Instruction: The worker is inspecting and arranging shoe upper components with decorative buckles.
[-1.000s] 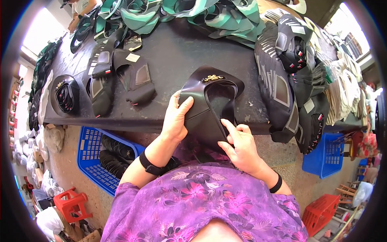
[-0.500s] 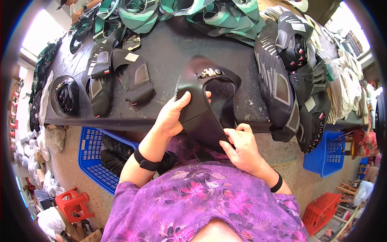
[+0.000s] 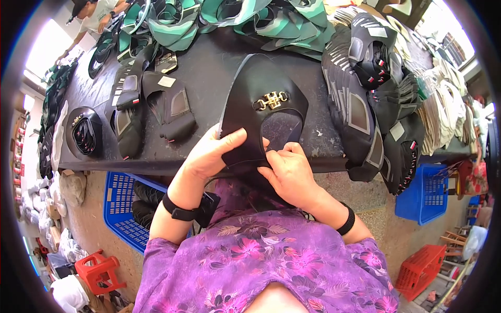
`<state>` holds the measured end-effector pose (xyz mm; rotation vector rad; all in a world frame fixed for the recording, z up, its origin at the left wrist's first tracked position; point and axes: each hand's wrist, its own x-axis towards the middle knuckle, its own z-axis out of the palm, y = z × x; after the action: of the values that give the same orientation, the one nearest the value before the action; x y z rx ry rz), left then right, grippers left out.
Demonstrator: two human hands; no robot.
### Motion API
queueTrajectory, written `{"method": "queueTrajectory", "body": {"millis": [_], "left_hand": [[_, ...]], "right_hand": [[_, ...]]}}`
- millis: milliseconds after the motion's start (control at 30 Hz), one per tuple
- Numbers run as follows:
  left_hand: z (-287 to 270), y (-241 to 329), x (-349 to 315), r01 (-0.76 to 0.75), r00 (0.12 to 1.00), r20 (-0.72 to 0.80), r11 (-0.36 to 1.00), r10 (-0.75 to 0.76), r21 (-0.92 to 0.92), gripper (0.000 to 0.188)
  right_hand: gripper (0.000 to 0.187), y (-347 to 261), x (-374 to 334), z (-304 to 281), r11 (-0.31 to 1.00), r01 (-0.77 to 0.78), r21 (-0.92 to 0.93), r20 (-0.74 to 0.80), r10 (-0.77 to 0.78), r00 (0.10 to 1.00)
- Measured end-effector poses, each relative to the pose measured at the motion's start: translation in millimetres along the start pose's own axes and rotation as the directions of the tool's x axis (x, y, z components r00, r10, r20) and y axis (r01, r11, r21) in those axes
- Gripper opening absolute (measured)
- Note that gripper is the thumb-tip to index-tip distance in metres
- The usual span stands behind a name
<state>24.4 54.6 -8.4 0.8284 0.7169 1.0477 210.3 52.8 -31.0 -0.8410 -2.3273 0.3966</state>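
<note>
Between my hands is a black shoe upper (image 3: 250, 86) with a gold metal buckle ornament (image 3: 272, 100), held over the table's near edge. My left hand (image 3: 211, 151) grips its left side, thumb on top and the other fingers underneath. My right hand (image 3: 289, 169) pinches the rim of the upper near the opening, its fingers curled closed. On the left of the table sits a nested stack of similar black uppers with a gold buckle (image 3: 84, 130). Black uppers with grey mesh panels (image 3: 172, 109) lie between that stack and my left hand.
Piles of green uppers (image 3: 224, 15) line the table's far side. Stacked black uppers (image 3: 355, 104) and white pieces (image 3: 443, 109) fill the right. Blue baskets (image 3: 119, 206) stand below on both sides, with a red stool (image 3: 99, 274) and a red crate (image 3: 420, 271) behind. Another person (image 3: 94, 15) works at far left.
The upper has turned so its buckle faces up and its opening toward me. My right hand has moved left and up along its rim, closer to my left hand.
</note>
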Motion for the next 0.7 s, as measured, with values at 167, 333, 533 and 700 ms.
{"method": "queueTrajectory", "body": {"millis": [167,333,533,700], "left_hand": [[-5,4,1,-0.043,0.999,-0.025,0.999,0.043,-0.002,0.034],[-21,16,-5,-0.064,0.993,0.102,0.998,0.064,-0.009,0.034],[-26,17,0,-0.073,0.992,0.109,0.996,0.067,0.048,0.040],[-19,21,-3,-0.079,0.995,0.070,0.996,0.076,0.045,0.045]], "right_hand": [[0.029,8,8,-16,0.971,0.136,0.198,-0.117,-0.115,0.987],[0.058,56,10,-45,0.824,-0.017,0.567,-0.337,0.251,0.908],[0.056,89,16,-29,0.023,-0.271,0.962,0.265,0.133,0.955],[0.042,78,23,-42,0.002,-0.344,0.939,0.340,0.152,0.928]]}}
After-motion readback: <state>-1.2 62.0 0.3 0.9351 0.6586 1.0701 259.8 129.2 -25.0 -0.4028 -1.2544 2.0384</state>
